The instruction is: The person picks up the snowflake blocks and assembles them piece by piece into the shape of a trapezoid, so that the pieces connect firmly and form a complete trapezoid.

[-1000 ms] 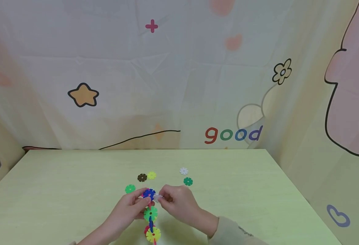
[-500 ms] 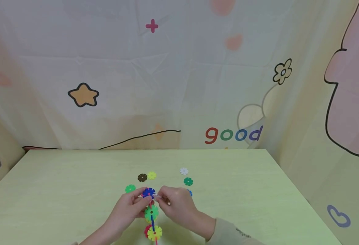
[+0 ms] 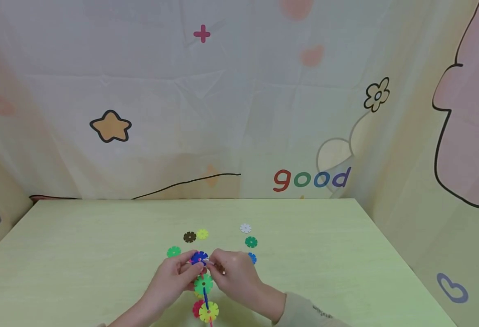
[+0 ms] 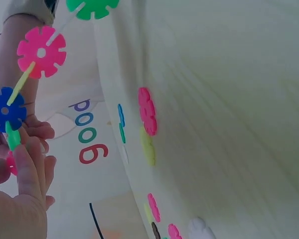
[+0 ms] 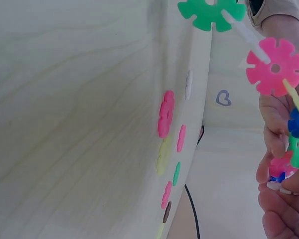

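Observation:
My left hand [image 3: 170,274] holds the top of a chain of notched plastic snowflake discs, its thumb on a dark blue disc [image 3: 199,258]. My right hand [image 3: 237,274] pinches a white disc [image 3: 207,261], seen edge-on, right at the blue disc's rim. Below hang a light green disc [image 3: 203,284], a blue disc turned edge-on and a yellow disc [image 3: 209,312]. In the left wrist view, a pink disc [image 4: 42,53] and a green disc [image 4: 93,6] belong to the lower chain. My right fingertips partly cover the white disc.
Loose discs lie on the table [image 3: 80,250]: brown [image 3: 190,237], yellow [image 3: 202,234] and green [image 3: 174,252] behind my left hand; white [image 3: 245,228], teal [image 3: 251,242] and blue [image 3: 253,258] behind the right. A pink disc [image 4: 147,110] lies beneath the chain. A printed curtain [image 3: 153,113] stands behind.
The white disc has turned edge-on and come up against the blue disc's rim. The lower chain has swung slightly right. A loose blue disc has come into view behind my right hand.

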`<state>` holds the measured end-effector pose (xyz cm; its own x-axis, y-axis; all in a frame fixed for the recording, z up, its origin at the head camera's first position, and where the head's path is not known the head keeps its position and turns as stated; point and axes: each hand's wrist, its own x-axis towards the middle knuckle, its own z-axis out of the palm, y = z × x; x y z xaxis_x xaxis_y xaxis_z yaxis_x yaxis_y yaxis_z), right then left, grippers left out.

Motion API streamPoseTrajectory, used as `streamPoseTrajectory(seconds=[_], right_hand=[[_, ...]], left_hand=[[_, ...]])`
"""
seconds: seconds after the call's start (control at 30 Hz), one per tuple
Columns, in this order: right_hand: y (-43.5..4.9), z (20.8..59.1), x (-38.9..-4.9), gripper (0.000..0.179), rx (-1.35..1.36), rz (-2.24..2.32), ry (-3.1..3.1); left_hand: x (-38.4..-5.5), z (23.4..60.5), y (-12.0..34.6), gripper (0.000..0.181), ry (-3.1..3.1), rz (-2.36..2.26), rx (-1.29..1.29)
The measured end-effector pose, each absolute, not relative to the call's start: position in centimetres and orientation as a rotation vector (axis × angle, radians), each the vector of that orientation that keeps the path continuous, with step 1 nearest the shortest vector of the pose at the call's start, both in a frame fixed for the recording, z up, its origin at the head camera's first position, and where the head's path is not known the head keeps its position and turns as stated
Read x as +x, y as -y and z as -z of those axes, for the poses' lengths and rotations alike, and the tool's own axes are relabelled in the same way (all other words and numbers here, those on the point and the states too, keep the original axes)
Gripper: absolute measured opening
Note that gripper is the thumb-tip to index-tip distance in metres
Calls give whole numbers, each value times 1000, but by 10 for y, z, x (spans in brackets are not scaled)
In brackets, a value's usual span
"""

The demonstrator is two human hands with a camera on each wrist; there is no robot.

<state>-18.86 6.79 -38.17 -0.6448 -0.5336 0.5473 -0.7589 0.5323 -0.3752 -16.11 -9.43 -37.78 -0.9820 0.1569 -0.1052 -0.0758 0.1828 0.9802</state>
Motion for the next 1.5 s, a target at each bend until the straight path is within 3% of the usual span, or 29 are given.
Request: streamPoseTrajectory(seconds=[0.83,1.5], right_hand=[[-82,377,-195,13,1310,-1145,2496],[-71,386,-191,13,1281,-866,2682]], left_hand=[[-171,377,108,54,-2147,-1857,60],[-173,391,116,51,-2143,-1711,72]])
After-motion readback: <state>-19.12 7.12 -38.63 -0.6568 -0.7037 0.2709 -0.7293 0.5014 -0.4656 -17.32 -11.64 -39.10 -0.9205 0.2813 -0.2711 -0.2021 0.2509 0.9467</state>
